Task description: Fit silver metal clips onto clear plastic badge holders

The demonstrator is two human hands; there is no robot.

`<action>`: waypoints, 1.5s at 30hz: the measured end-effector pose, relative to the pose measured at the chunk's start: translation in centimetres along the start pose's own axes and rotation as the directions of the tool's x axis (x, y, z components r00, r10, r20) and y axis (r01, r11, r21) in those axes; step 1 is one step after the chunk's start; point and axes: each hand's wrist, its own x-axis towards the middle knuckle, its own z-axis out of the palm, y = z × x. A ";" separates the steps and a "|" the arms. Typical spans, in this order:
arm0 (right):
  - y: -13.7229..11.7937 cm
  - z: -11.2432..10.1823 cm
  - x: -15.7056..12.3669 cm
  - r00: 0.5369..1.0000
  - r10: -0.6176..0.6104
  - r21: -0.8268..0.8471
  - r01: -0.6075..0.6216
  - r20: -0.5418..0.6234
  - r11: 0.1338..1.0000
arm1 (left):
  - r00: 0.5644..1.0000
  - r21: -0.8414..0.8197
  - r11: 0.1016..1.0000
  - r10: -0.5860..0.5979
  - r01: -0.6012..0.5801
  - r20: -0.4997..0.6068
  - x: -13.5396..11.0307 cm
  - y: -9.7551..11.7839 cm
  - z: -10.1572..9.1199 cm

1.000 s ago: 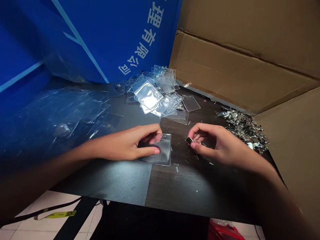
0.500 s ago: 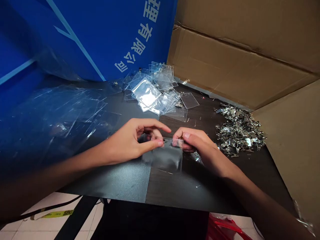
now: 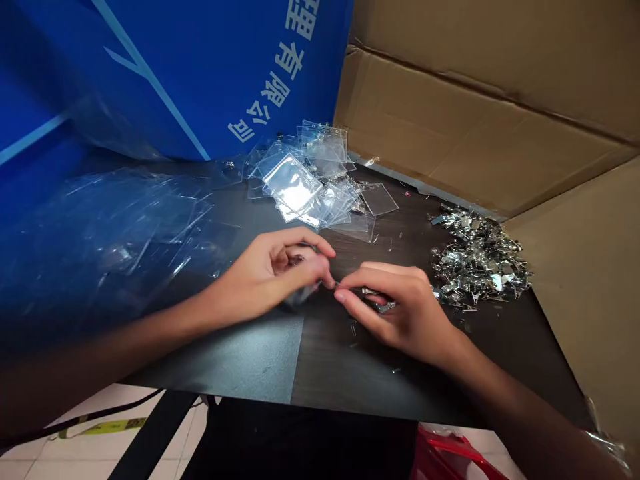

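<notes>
Over the middle of the dark table, my left hand (image 3: 273, 273) is closed on a clear plastic badge holder (image 3: 303, 295), which shows only in part below the fingers. My right hand (image 3: 400, 303) meets it fingertip to fingertip. Thumb and forefinger pinch something thin and small, too hidden to name. Shiny metal (image 3: 383, 307) glints beneath the right hand's curled fingers; whether it is held or lying on the table I cannot tell.
Clear badge holders (image 3: 295, 190), some with clips, lie heaped at the back. A pile of metal clips (image 3: 480, 260) is at the right, beside cardboard walls (image 3: 480, 127). Clear plastic sleeves (image 3: 135, 213) cover the left, before a blue panel (image 3: 165, 60).
The badge holder has turned from facing flat toward me to mostly hidden under my left hand. My right hand has let go of its corner and now pinches at the left fingertips.
</notes>
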 end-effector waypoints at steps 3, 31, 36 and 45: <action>0.5 -0.1 -0.2 0.957 -0.264 -0.272 0.223 -0.122 0.936 | 0.995 -0.222 0.974 -0.025 0.045 0.093 0.2 0.3 -0.6; 0.9 0.2 -1.3 0.920 -0.353 -0.207 0.317 -0.168 0.925 | 0.933 -0.021 0.979 -0.189 0.205 0.306 -0.1 -0.1 -0.8; -0.7 0.1 -0.9 0.929 0.236 0.118 -0.210 -0.286 0.970 | 0.951 -0.019 0.983 -0.172 0.183 0.255 0.2 -0.2 -1.1; 1.2 0.2 -0.1 0.837 0.521 0.328 -0.451 -0.165 0.830 | 0.956 0.034 0.980 -0.197 0.194 0.219 0.2 -0.4 -0.7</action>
